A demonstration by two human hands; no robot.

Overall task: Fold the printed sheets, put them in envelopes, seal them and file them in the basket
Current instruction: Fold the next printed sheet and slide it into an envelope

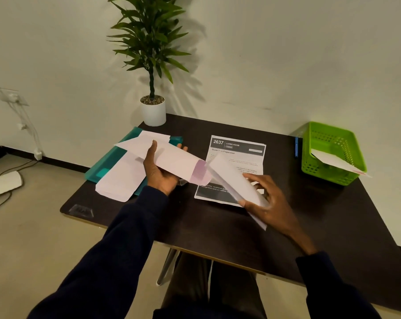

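My left hand (pixel 162 171) holds a long white envelope (pixel 171 157) above the table, its open flap with a pink glue strip pointing right. My right hand (pixel 270 201) grips a folded white sheet (pixel 231 178), whose upper end meets the envelope's open end. Below them a printed sheet (pixel 238 153) headed "2637 LIVING ROOM" lies flat on the dark table (pixel 218 226). More white envelopes (pixel 121 180) are stacked at the left on a teal folder (pixel 107 164). The green basket (pixel 328 134) at the right holds one envelope (pixel 337 161) that leans over its rim.
A potted plant (pixel 153 111) stands at the table's back left corner. A blue pen-like object (pixel 296 147) lies beside the basket. The wall runs close behind the table. Cables and a white device (pixel 4 183) lie on the floor at the left.
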